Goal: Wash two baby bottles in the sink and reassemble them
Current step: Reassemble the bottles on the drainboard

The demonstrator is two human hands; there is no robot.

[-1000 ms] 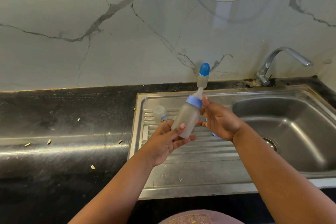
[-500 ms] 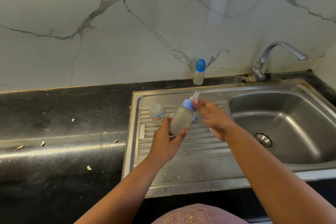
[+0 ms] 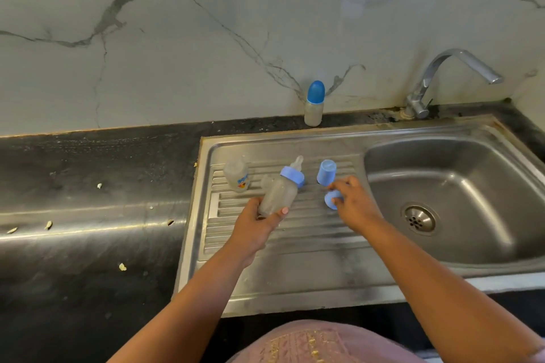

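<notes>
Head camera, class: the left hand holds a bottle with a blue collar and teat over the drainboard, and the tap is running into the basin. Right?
Not quite. The left hand does hold the bottle over the drainboard, but the head view shows no water coming from the tap.

Single view from the camera worn on my head, looking forward and steeply down over my two forearms, which enter from the bottom edge, onto the dark tabletop (image 3: 88,191) and the steel sink (image 3: 295,274) set into it. The marble-patterned wall (image 3: 206,38) fills the upper part of the frame and the tap (image 3: 442,76) stands at upper right, so the view faces that wall squarely. It sits close, at arm's reach, its wide angle bowing the straight edges; no second view shares the scene.
</notes>
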